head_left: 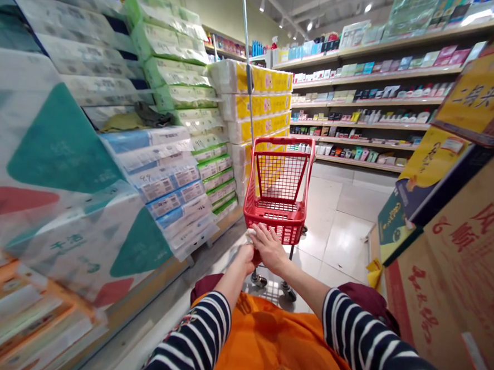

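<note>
My hands meet in front of the red shopping cart (pixel 275 216), near its close end. My right hand (pixel 269 246) lies over the left with its fingers stretched out flat. Beneath it, my left hand (pixel 246 256) is curled, and its fingers are mostly hidden. A small white scrap (pixel 250 235), perhaps tissue, shows at the fingertips between the two hands; its kind is unclear. The cart's basket is red plastic mesh, standing upright on dark wheels (pixel 288 291). Whether either hand touches the cart cannot be made out.
Stacked tissue packs (pixel 167 185) and yellow-and-white paper bundles (pixel 262 105) line the left. Cardboard boxes (pixel 469 243) are piled on the right. Long shelves (pixel 361 97) of small packaged goods run along the back. White floor tiles (pixel 336 235) lie between, with a thin metal pole (pixel 248 68) at left.
</note>
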Tool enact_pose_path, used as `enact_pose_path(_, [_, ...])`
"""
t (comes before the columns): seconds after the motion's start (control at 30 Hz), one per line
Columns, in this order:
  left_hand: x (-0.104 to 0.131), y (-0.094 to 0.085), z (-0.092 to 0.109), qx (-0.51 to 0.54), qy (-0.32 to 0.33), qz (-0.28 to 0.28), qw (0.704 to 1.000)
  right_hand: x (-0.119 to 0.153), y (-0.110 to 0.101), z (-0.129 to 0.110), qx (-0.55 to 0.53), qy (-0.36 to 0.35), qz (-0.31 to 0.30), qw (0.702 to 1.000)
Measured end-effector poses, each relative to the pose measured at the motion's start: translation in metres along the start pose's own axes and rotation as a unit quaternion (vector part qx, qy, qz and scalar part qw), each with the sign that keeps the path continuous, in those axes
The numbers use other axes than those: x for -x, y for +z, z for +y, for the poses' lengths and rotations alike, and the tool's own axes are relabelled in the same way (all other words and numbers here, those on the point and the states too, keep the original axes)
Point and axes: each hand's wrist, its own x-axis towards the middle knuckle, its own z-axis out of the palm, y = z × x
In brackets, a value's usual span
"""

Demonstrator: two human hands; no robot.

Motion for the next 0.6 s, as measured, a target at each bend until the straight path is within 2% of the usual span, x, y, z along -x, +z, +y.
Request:
enact_pose_path(0.07, [0.001, -0.004, 0.001, -0.047, -0.03, 0.02, 0.998, 0.008, -0.005, 0.002, 0.032, -0.05, -0.046, 0.997])
enact_pose_path(0.17, [0.003, -0.006, 0.003, -0.122, -0.047, 0.039, 0.991, 0.012, -0.008, 0.01, 0.063, -0.085, -0.067, 0.992])
enact_pose_path(0.33, [0.002, -0.007, 0.008, -0.25, -0.01, 0.045, 0.967, 0.001, -0.013, 0.031, 0.09, -0.11, -0.093, 0.985])
enact_pose_path(0.47, [-0.003, -0.014, 0.015, -0.381, 0.068, 0.099, 0.917, -0.014, -0.021, 0.045, 0.119, -0.108, -0.047, 0.986])
enact_pose_path(0.6, [0.0, -0.016, 0.014, -0.496, 0.14, 0.125, 0.848, -0.017, -0.008, 0.052, 0.113, -0.149, -0.039, 0.982])
